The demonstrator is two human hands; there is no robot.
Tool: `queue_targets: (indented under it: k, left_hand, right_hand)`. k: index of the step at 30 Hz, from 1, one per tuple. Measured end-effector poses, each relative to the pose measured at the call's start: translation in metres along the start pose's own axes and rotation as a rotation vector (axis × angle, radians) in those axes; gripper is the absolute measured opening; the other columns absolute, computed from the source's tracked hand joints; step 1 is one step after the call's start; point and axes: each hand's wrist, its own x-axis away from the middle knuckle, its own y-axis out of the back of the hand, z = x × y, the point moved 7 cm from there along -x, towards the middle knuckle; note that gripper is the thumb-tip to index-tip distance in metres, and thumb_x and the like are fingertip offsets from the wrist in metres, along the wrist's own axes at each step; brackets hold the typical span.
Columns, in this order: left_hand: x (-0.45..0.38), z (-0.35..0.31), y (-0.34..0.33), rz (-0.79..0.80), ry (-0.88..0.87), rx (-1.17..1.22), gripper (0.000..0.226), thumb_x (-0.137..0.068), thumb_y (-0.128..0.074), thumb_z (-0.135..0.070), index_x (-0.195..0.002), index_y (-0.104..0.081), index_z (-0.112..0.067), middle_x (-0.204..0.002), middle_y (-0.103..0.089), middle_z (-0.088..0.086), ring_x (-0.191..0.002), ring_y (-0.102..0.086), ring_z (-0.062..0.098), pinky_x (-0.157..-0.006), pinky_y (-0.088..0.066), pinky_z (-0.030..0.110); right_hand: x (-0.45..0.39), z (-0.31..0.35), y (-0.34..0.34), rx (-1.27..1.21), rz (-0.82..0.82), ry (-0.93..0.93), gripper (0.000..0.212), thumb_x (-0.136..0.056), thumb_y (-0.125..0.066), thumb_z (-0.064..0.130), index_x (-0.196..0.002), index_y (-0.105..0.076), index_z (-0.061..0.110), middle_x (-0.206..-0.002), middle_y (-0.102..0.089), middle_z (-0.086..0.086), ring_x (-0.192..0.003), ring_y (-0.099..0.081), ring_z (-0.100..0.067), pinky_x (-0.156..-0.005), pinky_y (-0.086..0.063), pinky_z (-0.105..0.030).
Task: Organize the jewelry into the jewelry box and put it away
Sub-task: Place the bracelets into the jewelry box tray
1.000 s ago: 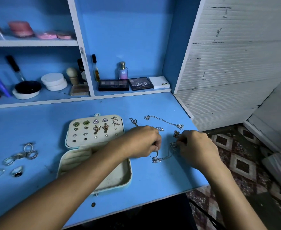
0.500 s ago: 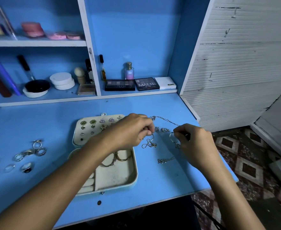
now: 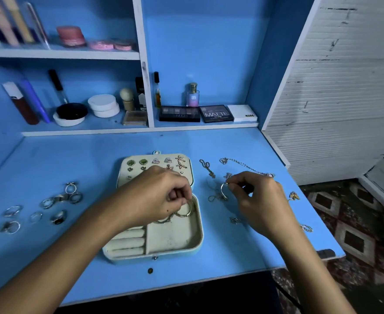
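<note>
Left hand [image 3: 157,196]: a gold bangle [image 3: 185,209] is being pinched over the open cream jewelry box [image 3: 175,243].
Right hand [image 3: 256,198]: a thin silver bangle [image 3: 223,191] is being pinched above the blue desk [image 3: 73,155].

Both forearms enter bare from the near edge, no sleeve reaching either wrist, the left hand [image 3: 157,198] showing a small dark mole near its thumb side, the right hand [image 3: 258,200] unmarked.

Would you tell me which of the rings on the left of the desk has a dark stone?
The ring with the dark stone lies at the group's lower right, nearest the jewelry box; the other rings look like plain silver bands or pale settings.
</note>
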Motion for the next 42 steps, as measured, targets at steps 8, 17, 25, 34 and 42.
queue_targets:
  k: [8, 17, 25, 34, 42]
  left_hand:
    - [0.017, -0.001, -0.023, 0.090, 0.080, 0.018, 0.037, -0.084, -0.071, -0.014, -0.075, -0.044, -0.038, -0.073, -0.061, -0.015, -0.079, -0.061, 0.004, -0.063, -0.043, 0.011]
    - [0.019, -0.002, -0.021, 0.049, 0.065, -0.016, 0.032, -0.081, -0.077, -0.021, -0.080, -0.048, -0.033, -0.081, -0.051, -0.019, -0.089, -0.047, -0.005, -0.070, -0.037, 0.011]
    - [0.014, 0.013, -0.020, 0.034, 0.065, -0.006, 0.043, -0.077, -0.082, -0.021, -0.075, -0.043, -0.038, -0.078, -0.053, -0.020, -0.088, -0.047, -0.002, -0.070, -0.034, 0.011]
    - [0.025, 0.020, 0.002, -0.131, 0.142, 0.133, 0.011, -0.085, -0.074, -0.019, -0.087, -0.069, -0.028, -0.076, -0.064, -0.015, -0.078, -0.057, 0.010, -0.064, -0.043, 0.015]
    - [0.035, 0.014, 0.000, -0.090, 0.259, 0.215, 0.016, -0.076, -0.082, -0.020, -0.075, -0.069, -0.029, -0.066, -0.065, -0.020, -0.065, -0.056, 0.003, -0.058, -0.039, 0.009]
  right_hand:
    - [0.000, 0.008, -0.007, -0.042, 0.033, 0.009, 0.016, -0.094, -0.066, 0.016, -0.086, -0.071, 0.029, -0.087, -0.073, 0.007, -0.078, -0.058, 0.000, -0.057, -0.043, -0.005]
    - [0.005, 0.015, -0.008, -0.071, 0.065, 0.029, 0.019, -0.094, -0.066, 0.014, -0.083, -0.068, 0.029, -0.081, -0.072, 0.003, -0.068, -0.060, -0.009, -0.053, -0.042, -0.006]
    - [0.012, 0.027, -0.014, -0.025, 0.139, 0.097, 0.017, -0.093, -0.067, 0.019, -0.080, -0.069, 0.030, -0.075, -0.065, 0.006, -0.068, -0.056, -0.009, -0.059, -0.043, -0.015]
    - [0.024, 0.051, -0.039, 0.200, 0.210, 0.235, 0.009, -0.092, -0.065, 0.038, -0.095, -0.073, 0.036, -0.091, -0.055, 0.013, -0.077, -0.047, -0.004, -0.067, -0.036, -0.024]
    - [0.031, 0.064, -0.057, 0.274, 0.267, 0.223, 0.018, -0.093, -0.059, 0.038, -0.104, -0.073, 0.035, -0.098, -0.056, 0.009, -0.100, -0.055, -0.016, -0.077, -0.046, -0.031]
